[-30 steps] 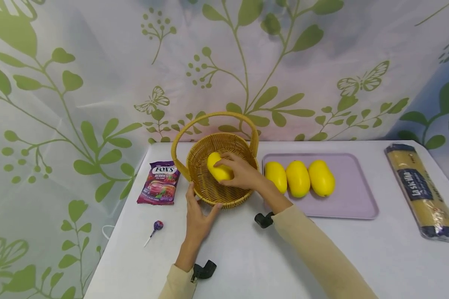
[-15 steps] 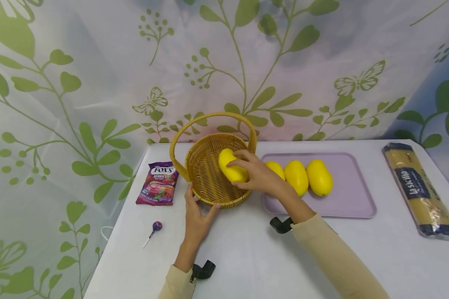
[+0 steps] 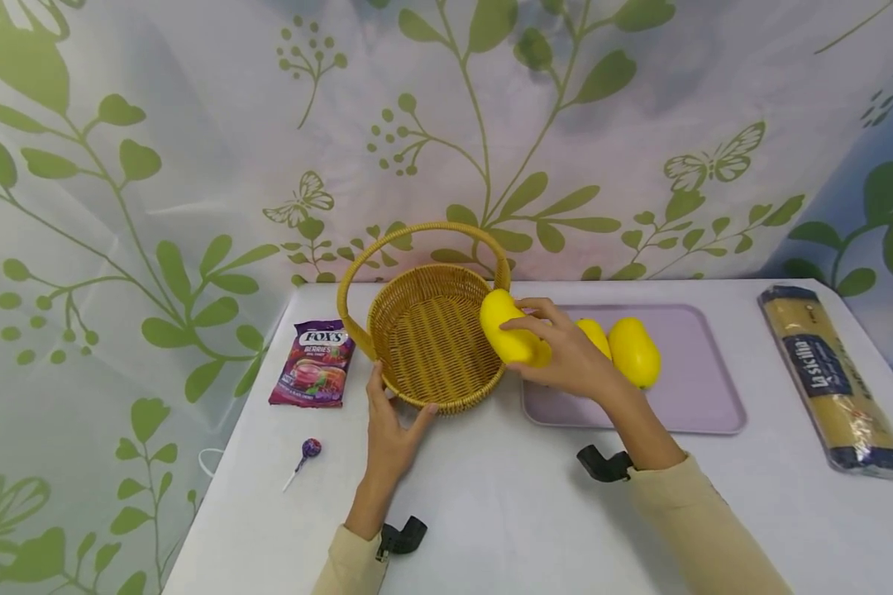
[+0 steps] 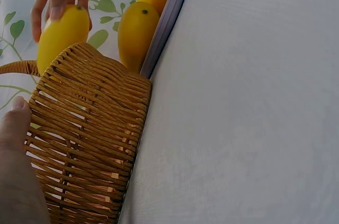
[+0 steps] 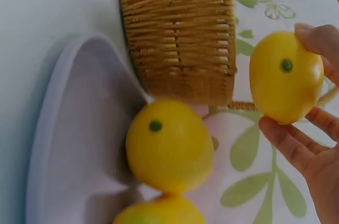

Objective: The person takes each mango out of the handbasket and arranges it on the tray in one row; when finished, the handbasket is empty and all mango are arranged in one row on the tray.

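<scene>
A yellow mango [image 3: 500, 327] with a small green stem spot is held in my right hand [image 3: 569, 355], thumb and fingertips pinching its sides. It hangs over the right rim of the round wicker basket [image 3: 389, 310], whose floor shows bare in the head view. My left hand [image 3: 393, 434] rests against the basket's near left side, thumb and fingers spread and fairly straight; in the left wrist view the thumb [image 4: 15, 123] touches near the rim. More mangoes [image 3: 635, 353] lie in a row on a lilac tray [image 3: 699, 380], partly hidden behind my right hand.
A purple bag of candy [image 3: 312, 364] and a wrapped lollipop [image 3: 311, 449] lie left of the basket. At the far right lies a long pack of pasta [image 3: 833, 380]. The basket's tall handle [image 3: 424, 230] arches up at the back, before a leaf-patterned curtain [image 3: 565, 149].
My right hand has lifted the mango from inside the basket and moved right, to the rim beside the tray. The left hand and the basket have stayed in place.
</scene>
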A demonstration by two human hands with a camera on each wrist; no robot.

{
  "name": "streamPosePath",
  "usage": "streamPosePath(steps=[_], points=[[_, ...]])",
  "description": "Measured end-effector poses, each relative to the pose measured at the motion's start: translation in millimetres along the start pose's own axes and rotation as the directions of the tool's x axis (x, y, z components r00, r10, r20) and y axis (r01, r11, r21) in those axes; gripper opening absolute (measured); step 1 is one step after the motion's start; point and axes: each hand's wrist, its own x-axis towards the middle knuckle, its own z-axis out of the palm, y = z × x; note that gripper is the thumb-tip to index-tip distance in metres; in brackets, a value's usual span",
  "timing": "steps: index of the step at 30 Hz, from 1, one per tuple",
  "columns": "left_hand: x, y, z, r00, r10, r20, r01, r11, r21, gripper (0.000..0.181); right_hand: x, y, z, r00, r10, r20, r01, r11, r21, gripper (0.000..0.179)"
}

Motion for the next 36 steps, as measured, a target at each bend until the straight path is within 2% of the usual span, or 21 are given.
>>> streamPosePath(steps=[9,16,21,27,33,36], points=[[0.9,1.6,-0.5,1.000,0.005,-0.004,-0.005,1.000,-0.007,0.104,-27.7,12,-27,0.993,0.002,-0.116,-0.008,0.999,-0.047,0.051],[0.3,2.5,-0.9,1.000,-0.006,-0.002,0.006,1.000,-0.013,0.103,-51.4,32,-51,0.982,0.047,-0.185,-0.064,0.994,-0.089,0.054],[0.5,3.1,-1.6,1.000,-0.007,0.003,0.007,1.000,-0.016,0.104,-73.9,47,-70,0.967,0.114,-0.229,-0.152,0.976,-0.155,0.057],[0.7,1.5,-1.6,1.000,-0.006,0.005,0.006,1.000,-0.016,0.104,-102.4,66,-88,0.938,0.231,-0.259,-0.280,0.945,-0.171,0.057],[0.7,-0.5,-0.9,1.000,-0.002,0.003,0.002,1.000,-0.021,0.104,-125.8,80,-98,0.912,0.334,-0.239,-0.383,0.902,-0.199,0.055],[0.6,-0.3,-0.7,1.000,-0.002,0.005,0.002,1.000,-0.019,0.104,-134.5,86,-99,0.907,0.362,-0.215,-0.405,0.891,-0.204,0.054]])
